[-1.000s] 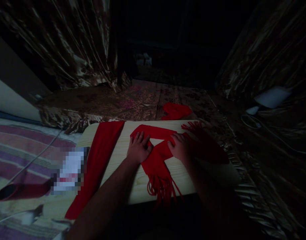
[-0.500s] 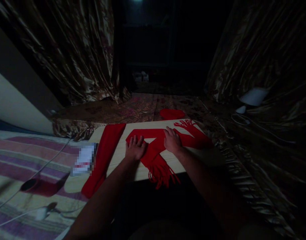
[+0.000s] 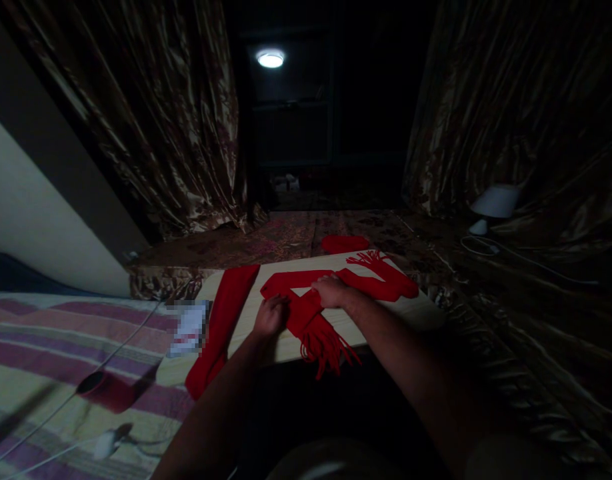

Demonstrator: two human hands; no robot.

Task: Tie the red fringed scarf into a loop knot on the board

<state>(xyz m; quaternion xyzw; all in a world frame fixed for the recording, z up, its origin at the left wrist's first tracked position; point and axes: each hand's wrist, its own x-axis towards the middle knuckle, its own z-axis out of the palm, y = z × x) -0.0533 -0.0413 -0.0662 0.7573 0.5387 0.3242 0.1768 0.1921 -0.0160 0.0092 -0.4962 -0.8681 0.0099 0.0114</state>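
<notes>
A red scarf (image 3: 306, 313) with fringed ends lies bent and crossed over itself on a light wooden board (image 3: 246, 327). Its near fringe hangs over the board's front edge; the other fringe rests at the far right corner. My left hand (image 3: 271, 316) is at the scarf's left bend, fingers drawn together on the fabric's edge. At the middle of the scarf, my right hand (image 3: 331, 292) has its fingers curled onto the cloth, closed on it. The fingertips are partly hidden in the dim light. A second long red cloth (image 3: 226, 320), folded narrow, lies across the board's left side.
Behind the board sits a rounded red item (image 3: 345, 244). A blurred white packet (image 3: 190, 328) lies at the board's left edge. On the striped bedding (image 3: 31, 340) are a red cylindrical object (image 3: 109, 391) and cables. A white lamp (image 3: 495, 201) stands at the right near curtains.
My hands went from lying flat with fingers spread to fingers drawn in on the scarf. My right hand shifted left. The head view tilted up, bringing a bright round light into sight.
</notes>
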